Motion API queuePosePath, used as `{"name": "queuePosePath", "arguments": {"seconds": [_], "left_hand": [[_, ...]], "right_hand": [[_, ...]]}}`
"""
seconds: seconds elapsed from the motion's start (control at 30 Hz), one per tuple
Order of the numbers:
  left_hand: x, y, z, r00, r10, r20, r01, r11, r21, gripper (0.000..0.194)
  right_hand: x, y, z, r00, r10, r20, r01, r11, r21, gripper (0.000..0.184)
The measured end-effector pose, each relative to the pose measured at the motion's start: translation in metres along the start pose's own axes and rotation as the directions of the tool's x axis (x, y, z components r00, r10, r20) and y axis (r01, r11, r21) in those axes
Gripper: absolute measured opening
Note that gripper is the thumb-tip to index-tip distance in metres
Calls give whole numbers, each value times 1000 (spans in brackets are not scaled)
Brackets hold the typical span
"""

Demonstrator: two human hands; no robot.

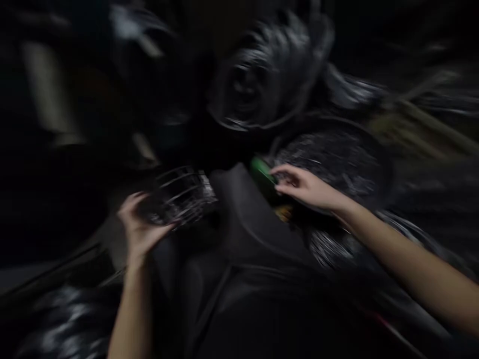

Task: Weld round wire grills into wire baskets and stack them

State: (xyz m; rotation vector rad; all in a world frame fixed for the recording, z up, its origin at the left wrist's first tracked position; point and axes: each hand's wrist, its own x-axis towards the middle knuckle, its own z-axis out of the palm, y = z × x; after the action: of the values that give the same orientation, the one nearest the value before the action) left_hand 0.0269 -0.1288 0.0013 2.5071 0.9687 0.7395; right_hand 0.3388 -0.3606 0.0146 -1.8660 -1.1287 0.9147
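Motion blur and darkness soften the whole head view. My left hand [140, 217] is wrapped around one end of a round wire cage [183, 192], with the thumb underneath and the fingers at its far side. The cage lies on its side, its bars toward the middle. My right hand [299, 185] has its thumb and fingers curled toward each other at the near left edge of a round basin. Against its fingertips is a smooth green object [263, 174]; whether they grip it or something smaller is blurred.
The dark basin [389, 169] holds many shiny small pieces. Behind it stands a large heap of silvery wire-like rings [273, 75]. Dark-clad knees [247, 214] are between my hands. A small yellow thing [284, 213] lies under my right hand. More shiny pieces [71, 319] sit lower left.
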Motion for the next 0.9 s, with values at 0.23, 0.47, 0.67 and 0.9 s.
{"name": "queuePosePath", "arguments": {"seconds": [0.23,0.47,0.67,0.9], "left_hand": [[-1,-18,-11,998,38,50,-41,997,62,81],[-18,-29,-23,997,42,64,-41,999,-20,78],[-27,-49,-27,995,-103,-3,102,989,-108,76],[-16,-64,-30,992,-109,-60,98,981,-167,81]], "right_hand": [[58,-77,90,842,51,537,-194,957,214,30],[91,-100,150,859,-447,249,505,816,-280,26],[98,-111,175,601,-669,438,770,336,-542,28],[115,-126,175,506,-763,403,786,215,-580,28]]}}
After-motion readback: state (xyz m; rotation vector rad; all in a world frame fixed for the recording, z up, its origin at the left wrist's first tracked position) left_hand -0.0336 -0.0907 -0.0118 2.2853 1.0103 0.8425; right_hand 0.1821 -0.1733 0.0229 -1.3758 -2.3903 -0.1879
